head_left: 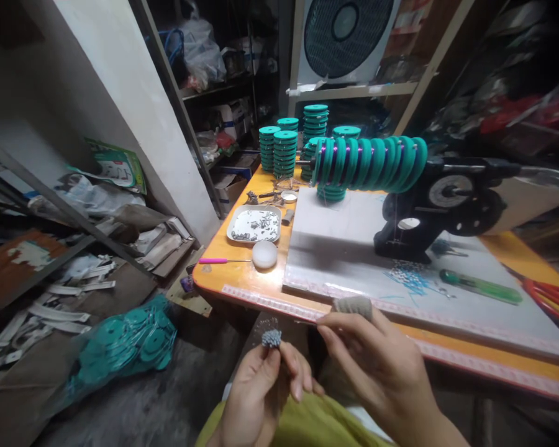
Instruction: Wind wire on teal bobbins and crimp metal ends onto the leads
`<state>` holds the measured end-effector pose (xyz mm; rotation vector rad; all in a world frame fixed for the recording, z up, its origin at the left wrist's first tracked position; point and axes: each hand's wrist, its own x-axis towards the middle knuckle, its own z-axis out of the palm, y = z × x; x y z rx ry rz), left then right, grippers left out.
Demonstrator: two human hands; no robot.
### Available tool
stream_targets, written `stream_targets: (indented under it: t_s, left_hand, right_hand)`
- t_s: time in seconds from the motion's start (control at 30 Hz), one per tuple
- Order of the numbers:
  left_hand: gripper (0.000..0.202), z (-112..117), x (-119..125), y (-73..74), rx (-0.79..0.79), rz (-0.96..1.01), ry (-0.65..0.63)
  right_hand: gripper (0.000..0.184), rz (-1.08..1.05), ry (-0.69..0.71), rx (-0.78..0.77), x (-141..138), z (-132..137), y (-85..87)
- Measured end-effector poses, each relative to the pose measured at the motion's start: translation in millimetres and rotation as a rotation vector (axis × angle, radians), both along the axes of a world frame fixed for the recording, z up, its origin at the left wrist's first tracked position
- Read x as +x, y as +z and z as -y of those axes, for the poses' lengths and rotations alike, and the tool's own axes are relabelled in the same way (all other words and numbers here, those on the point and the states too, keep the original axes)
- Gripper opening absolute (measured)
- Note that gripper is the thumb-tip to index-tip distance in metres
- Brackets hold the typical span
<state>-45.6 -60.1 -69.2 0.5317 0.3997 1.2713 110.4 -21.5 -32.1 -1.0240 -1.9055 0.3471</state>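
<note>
My left hand [265, 379] is closed at the front of the body, pinching a bundle of small blue-grey pieces with thin wire-like ends [271, 338]. To its right, my right hand [377, 354] is raised near the table edge with thumb and index finger together. Something thin and tiny may be at those fingertips, too small to name. A grey-green cover [353, 306] sits on one of the right hand's fingers. Beyond the hands, a black hand-cranked winding machine [407, 230] carries a row of green spools [372, 162] with purple wire between their discs.
On the orange table [223, 242] stand a white tray of small grey pieces [254, 223], a round whitish container [264, 255], a pink-handled tool [213, 261] and stacked green spools [285, 152]. A green-handled screwdriver [482, 285] lies on the grey board [326, 236]. Bagged green discs [125, 341] are on the floor.
</note>
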Motion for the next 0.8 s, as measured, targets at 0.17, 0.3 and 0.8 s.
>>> stream_targets:
  t_s: [0.17,0.3,0.8]
  left_hand:
    - [0.026,-1.5,4.7,0.3,-0.053,-0.097,-0.020]
    - [0.030,-0.7,6.1,-0.1,-0.127,-0.284,0.009]
    - [0.017,17.5,6.0,-12.0,-0.169,-0.740,0.377]
  right_hand:
    - [0.009,-0.208,0.122,-0.308,-9.4,8.3,0.2]
    - [0.011,-0.381,0.216,-0.527,-13.3,6.8,-4.1]
    - [0.008,-0.266,0.117,-0.395,-16.3,10.7,-1.0]
